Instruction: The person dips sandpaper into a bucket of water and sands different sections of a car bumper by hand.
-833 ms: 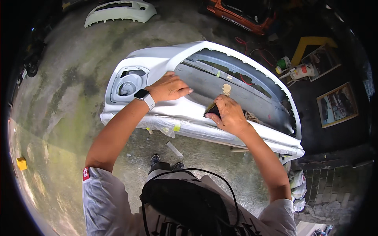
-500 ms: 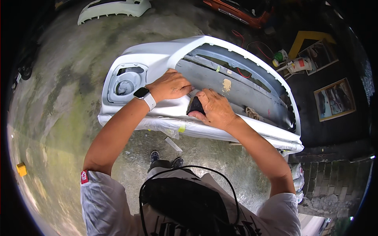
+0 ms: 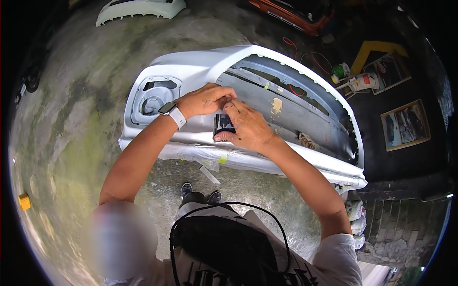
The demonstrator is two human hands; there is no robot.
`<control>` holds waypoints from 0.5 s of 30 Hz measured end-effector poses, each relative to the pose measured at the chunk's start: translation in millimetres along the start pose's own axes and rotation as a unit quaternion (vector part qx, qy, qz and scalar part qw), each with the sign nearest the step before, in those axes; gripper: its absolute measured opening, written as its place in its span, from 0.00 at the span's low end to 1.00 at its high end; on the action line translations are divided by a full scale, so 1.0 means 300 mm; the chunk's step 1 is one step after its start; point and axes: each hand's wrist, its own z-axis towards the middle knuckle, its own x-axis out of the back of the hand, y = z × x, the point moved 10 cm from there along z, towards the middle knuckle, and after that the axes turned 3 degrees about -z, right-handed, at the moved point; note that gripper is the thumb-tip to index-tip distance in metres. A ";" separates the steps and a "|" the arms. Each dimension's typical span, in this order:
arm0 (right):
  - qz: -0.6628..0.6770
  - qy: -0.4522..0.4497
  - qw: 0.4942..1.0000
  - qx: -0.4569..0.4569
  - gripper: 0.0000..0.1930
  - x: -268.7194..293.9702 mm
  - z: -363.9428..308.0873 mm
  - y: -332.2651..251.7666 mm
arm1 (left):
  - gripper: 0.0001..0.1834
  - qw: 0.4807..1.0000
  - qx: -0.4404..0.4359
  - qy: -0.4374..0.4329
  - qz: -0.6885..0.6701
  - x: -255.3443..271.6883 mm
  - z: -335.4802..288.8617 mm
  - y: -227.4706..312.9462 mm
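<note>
1. We observe a white car bumper (image 3: 200,66) lying on the concrete floor (image 3: 71,119), its grey inner face (image 3: 286,112) turned up toward the camera; a sheet of clear plastic film (image 3: 191,153) hangs along the near edge, with a bit of yellow tape (image 3: 223,158) on it.
2. We note the right hand (image 3: 248,127) closed around a small dark block (image 3: 223,125), thumb beneath and fingers curled over the top; the block sits against the bumper's grey surface, just inside the near rim; whether it is a sanding block or folded abrasive paper we cannot tell.
3. The left hand (image 3: 205,100) wears a wrist watch (image 3: 171,110); its fingertips meet the top edge of the block and touch the right hand's fingers; it pinches at the block rather than bearing on the bumper; how firm the pinch is we cannot tell.
4. Our judgement of the step: both hands are busy with the block itself, adjusting or seating it in the grip, so surface work on the bumper is paused, not under way.
5. We record a tan patch (image 3: 275,106), possibly filler, on the grey face to the right of the hands; a further bumper part (image 3: 138,9) lies well apart at the top of the view.
6. Our judgement of the next move: it calls for a settled grip in the right hand, the block laid flat on the panel, and the left hand freed to steady the bumper near the lamp opening (image 3: 155,97); even pressure matters on the curved plastic.
</note>
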 end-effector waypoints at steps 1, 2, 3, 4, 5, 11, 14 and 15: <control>0.013 -0.013 1.000 0.003 0.41 -0.013 0.021 -0.003 | 0.13 0.998 -0.046 0.026 0.039 0.010 -0.004 0.012; 0.027 -0.027 0.999 0.006 0.42 -0.023 0.040 -0.016 | 0.14 0.991 -0.091 0.051 0.078 0.020 -0.013 0.022; 0.039 -0.035 0.999 0.008 0.43 -0.027 0.054 -0.032 | 0.14 0.991 -0.091 0.053 0.078 0.021 -0.014 0.000; 0.038 -0.035 0.999 0.009 0.43 -0.031 0.066 -0.049 | 0.15 0.990 -0.116 0.058 0.058 0.028 -0.015 -0.006; 0.042 -0.016 0.999 0.017 0.43 -0.027 0.074 -0.076 | 0.17 0.987 -0.141 0.063 0.038 0.033 -0.015 -0.005; 0.009 -0.037 0.999 0.012 0.45 -0.017 0.008 -0.016 | 0.15 0.983 -0.079 0.070 0.150 0.047 -0.004 -0.035; 0.013 -0.095 0.994 -0.058 0.47 -0.024 -0.025 0.049 | 0.15 0.983 -0.066 0.058 0.162 0.029 0.013 -0.026; 0.004 -0.078 0.996 -0.039 0.45 -0.027 -0.006 0.019 | 0.15 0.984 -0.027 0.024 0.173 0.019 0.026 -0.029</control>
